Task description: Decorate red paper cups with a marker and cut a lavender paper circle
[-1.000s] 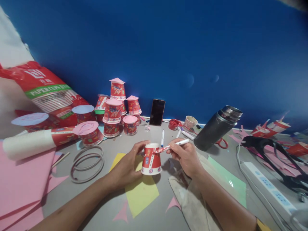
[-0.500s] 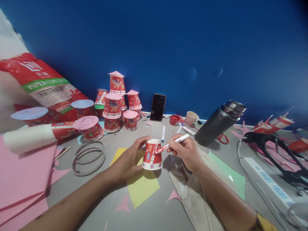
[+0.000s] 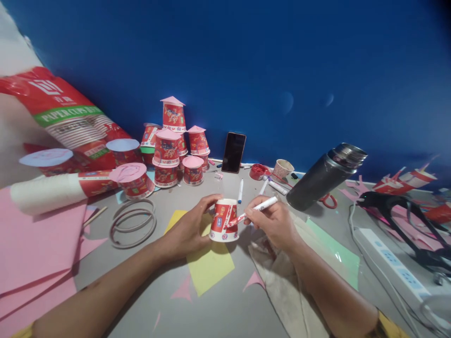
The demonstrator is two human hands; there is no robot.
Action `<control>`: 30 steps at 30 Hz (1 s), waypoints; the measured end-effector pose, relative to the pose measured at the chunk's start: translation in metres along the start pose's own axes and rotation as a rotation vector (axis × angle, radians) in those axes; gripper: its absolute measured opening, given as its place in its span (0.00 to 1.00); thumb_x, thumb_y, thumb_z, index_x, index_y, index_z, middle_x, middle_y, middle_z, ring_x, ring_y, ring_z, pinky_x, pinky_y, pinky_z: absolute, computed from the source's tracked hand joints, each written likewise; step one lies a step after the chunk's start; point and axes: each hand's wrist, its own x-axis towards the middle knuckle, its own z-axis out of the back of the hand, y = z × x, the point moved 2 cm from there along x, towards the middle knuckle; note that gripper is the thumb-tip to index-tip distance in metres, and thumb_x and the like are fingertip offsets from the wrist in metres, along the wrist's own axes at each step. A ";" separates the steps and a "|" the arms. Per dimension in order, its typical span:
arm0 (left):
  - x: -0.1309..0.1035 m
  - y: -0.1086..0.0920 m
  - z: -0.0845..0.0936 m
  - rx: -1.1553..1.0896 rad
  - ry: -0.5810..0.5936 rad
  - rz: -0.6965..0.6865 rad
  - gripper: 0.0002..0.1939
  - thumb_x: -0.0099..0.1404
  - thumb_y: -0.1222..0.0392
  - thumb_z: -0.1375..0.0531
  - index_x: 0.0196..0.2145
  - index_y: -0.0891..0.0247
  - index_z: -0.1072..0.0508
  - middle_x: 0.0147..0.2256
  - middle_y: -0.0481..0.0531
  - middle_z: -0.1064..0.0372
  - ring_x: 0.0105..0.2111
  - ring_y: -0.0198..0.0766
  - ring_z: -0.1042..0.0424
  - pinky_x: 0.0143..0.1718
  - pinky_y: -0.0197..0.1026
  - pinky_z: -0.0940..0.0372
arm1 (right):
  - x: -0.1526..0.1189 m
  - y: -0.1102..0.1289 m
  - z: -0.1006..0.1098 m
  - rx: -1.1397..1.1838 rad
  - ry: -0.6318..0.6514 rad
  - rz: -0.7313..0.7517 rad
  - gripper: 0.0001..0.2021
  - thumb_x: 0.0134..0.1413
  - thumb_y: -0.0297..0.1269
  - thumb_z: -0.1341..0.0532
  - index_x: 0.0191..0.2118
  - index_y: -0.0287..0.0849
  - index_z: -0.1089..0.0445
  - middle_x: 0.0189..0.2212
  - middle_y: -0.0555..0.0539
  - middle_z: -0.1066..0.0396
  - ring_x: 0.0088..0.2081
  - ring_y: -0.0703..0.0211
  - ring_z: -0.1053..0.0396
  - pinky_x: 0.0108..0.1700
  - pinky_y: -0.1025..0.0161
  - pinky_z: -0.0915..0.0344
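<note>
1. A person's left hand (image 3: 190, 230) grips an upturned red-and-white printed paper cup (image 3: 223, 220), rim down on a yellow paper sheet (image 3: 207, 263) near the middle of the grey surface (image 3: 225, 310); thumb and fingers wrap the cup's left side.
2. The right hand (image 3: 273, 225) pinches a white marker pen with a red patterned barrel (image 3: 252, 212) between thumb and fingers, its tip touching the cup's right wall.
3. A beige cloth (image 3: 282, 291) lies under the right forearm, beside a pale green paper sheet (image 3: 334, 253).
4. Toward the far edge stands a pile of red paper cups capped with pink paper discs (image 3: 176, 150), with a black phone (image 3: 234, 152) leaning against the blue wall (image 3: 246, 61) just to its right.
5. A dark metal flask with a steel cap (image 3: 326, 176) leans right of centre, red-handled scissors (image 3: 327, 201) partly behind it.
6. At the left edge lie pink paper sheets (image 3: 35, 239), a sleeve of stacked white cups (image 3: 49, 190), a red bag of paper cups (image 3: 70, 122) and two grey wire rings (image 3: 132, 225).
7. A white power strip (image 3: 391, 263) runs along the right edge.
</note>
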 end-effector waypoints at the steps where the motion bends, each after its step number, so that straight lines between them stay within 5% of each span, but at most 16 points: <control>1: 0.000 0.001 0.000 0.002 -0.005 -0.007 0.40 0.61 0.58 0.29 0.67 0.54 0.39 0.66 0.62 0.34 0.65 0.56 0.29 0.66 0.59 0.32 | -0.001 0.001 -0.001 -0.015 0.020 0.008 0.10 0.55 0.41 0.32 0.29 0.42 0.24 0.22 0.49 0.24 0.23 0.64 0.34 0.25 0.68 0.39; 9: 0.001 -0.003 0.001 -0.006 -0.010 -0.011 0.39 0.62 0.60 0.30 0.66 0.56 0.39 0.66 0.65 0.34 0.65 0.57 0.29 0.67 0.62 0.34 | -0.002 0.007 -0.001 -0.024 -0.102 0.012 0.08 0.53 0.41 0.33 0.29 0.42 0.23 0.22 0.49 0.22 0.22 0.64 0.37 0.24 0.68 0.41; 15: 0.000 -0.002 0.001 0.005 -0.007 -0.002 0.40 0.62 0.57 0.29 0.67 0.55 0.40 0.65 0.63 0.33 0.65 0.56 0.29 0.67 0.60 0.33 | -0.004 0.009 -0.005 -0.058 0.018 0.018 0.08 0.52 0.39 0.34 0.26 0.42 0.24 0.22 0.49 0.23 0.23 0.64 0.33 0.26 0.68 0.38; 20: 0.001 -0.004 0.002 -0.014 -0.022 -0.008 0.38 0.62 0.62 0.31 0.66 0.56 0.40 0.65 0.63 0.34 0.65 0.55 0.30 0.67 0.60 0.34 | -0.003 0.010 -0.004 -0.051 -0.097 0.030 0.08 0.52 0.40 0.34 0.27 0.42 0.25 0.21 0.49 0.24 0.22 0.63 0.35 0.25 0.67 0.40; 26: 0.001 -0.005 0.001 -0.038 -0.026 -0.004 0.38 0.62 0.61 0.30 0.66 0.56 0.40 0.66 0.64 0.34 0.65 0.56 0.30 0.68 0.63 0.36 | -0.003 0.007 -0.006 -0.051 -0.020 0.019 0.09 0.52 0.41 0.33 0.26 0.42 0.24 0.21 0.49 0.24 0.23 0.62 0.34 0.25 0.67 0.39; 30: 0.001 -0.003 0.001 -0.045 -0.024 0.006 0.39 0.61 0.61 0.29 0.65 0.57 0.39 0.65 0.65 0.34 0.65 0.58 0.30 0.68 0.63 0.35 | -0.002 0.004 -0.003 -0.043 -0.099 0.029 0.09 0.53 0.41 0.33 0.28 0.43 0.24 0.21 0.49 0.24 0.22 0.63 0.35 0.25 0.67 0.39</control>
